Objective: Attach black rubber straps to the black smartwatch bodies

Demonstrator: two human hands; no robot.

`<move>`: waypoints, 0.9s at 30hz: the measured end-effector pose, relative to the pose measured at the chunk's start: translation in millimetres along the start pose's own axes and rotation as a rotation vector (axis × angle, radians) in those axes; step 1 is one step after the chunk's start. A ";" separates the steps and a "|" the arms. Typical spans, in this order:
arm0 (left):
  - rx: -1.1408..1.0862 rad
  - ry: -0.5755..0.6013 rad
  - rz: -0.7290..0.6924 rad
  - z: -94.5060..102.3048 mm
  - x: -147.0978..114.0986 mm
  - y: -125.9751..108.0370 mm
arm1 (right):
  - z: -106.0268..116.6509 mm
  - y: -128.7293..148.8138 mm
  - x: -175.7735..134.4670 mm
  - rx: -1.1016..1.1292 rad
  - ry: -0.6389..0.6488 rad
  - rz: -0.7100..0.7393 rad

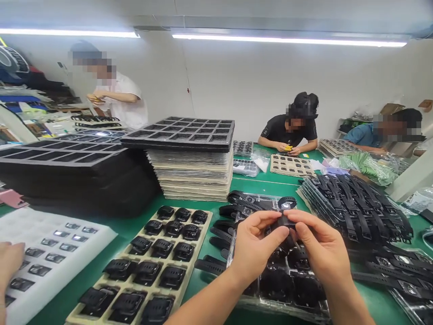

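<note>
My left hand (255,241) and my right hand (321,246) are close together, fingers pinching a small black watch (287,221) between them. Its details are mostly covered by my fingertips. Under both hands lies a clear plastic tray (267,307) with black watches in its pockets. Several watches with their black straps (213,266) spread out lie along its left and far sides. To the left, a beige tray (189,280) carries rows of black watches with curled straps.
Tall stacks of beige trays (192,176) and black foam trays (135,180) stand at the back left. Piled watches (358,207) lie on trays at right. Another person's hand (10,262) rests by a white foam sheet (84,257). Co-workers sit or stand beyond the green table (257,185).
</note>
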State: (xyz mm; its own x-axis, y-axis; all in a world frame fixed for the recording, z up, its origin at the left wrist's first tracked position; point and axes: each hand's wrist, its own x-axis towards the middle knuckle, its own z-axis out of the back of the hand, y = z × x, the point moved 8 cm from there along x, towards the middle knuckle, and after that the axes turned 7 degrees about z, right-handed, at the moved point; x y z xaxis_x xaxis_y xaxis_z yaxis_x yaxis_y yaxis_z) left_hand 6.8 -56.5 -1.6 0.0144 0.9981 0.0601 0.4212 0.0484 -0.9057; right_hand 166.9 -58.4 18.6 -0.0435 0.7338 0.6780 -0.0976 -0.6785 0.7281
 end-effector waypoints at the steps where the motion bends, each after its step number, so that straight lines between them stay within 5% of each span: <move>1: 0.005 0.000 -0.002 -0.3 0.4 0.3 | -0.8 0.8 0.6 -0.009 0.016 0.010; 6: 0.017 0.003 0.005 -3.1 0.8 1.1 | -3.9 1.1 2.4 -0.055 0.070 0.013; 13: -0.045 0.057 0.002 -6.3 -0.7 0.8 | 3.7 -5.4 -2.5 0.034 -0.054 -0.014; 19: 0.072 0.073 -0.028 -6.5 1.1 -0.6 | -2.1 1.8 0.8 -0.092 0.029 0.035; 24: 0.386 0.069 -0.297 -7.1 -9.3 -17.7 | -17.8 -10.0 -5.8 0.033 0.097 -0.121; 27: 0.589 0.247 -0.499 -22.0 -20.6 -26.9 | -15.5 -17.4 -8.2 0.199 0.019 -0.235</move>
State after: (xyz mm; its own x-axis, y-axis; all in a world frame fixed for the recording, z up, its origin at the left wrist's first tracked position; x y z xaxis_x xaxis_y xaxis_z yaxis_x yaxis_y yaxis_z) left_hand 15.1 -79.2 30.8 0.1795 0.8197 0.5440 -0.1152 0.5667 -0.8158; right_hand 153.5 -52.1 -1.2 -0.0618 0.8705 0.4883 0.0899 -0.4824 0.8713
